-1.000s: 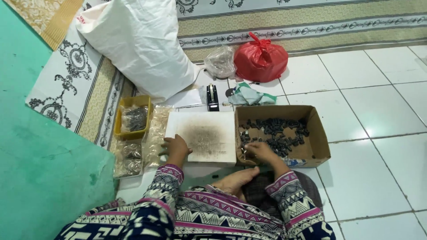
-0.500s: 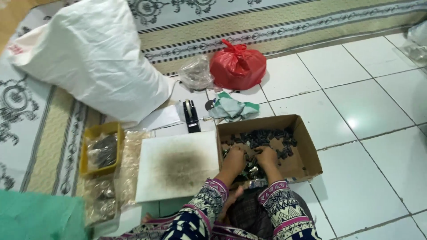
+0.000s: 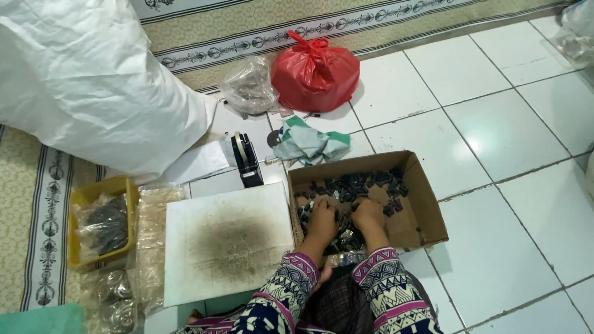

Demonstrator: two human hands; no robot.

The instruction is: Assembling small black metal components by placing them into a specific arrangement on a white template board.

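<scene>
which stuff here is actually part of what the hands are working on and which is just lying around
In use:
left hand and right hand, both down in the cardboard box
small dark parts heaped in that box

Lying about:
stained white board
tape dispenser
red bag
crumpled cloth
yellow tray
big white sack

Two hands: left hand (image 3: 323,216), right hand (image 3: 367,213). One cardboard box (image 3: 427,213), dark small parts (image 3: 356,185) too many to count. One white board (image 3: 226,241). One yellow tray (image 3: 79,199). One red bag (image 3: 314,73). One white sack (image 3: 86,86). One tape dispenser (image 3: 246,159). One cloth (image 3: 309,143).
</scene>
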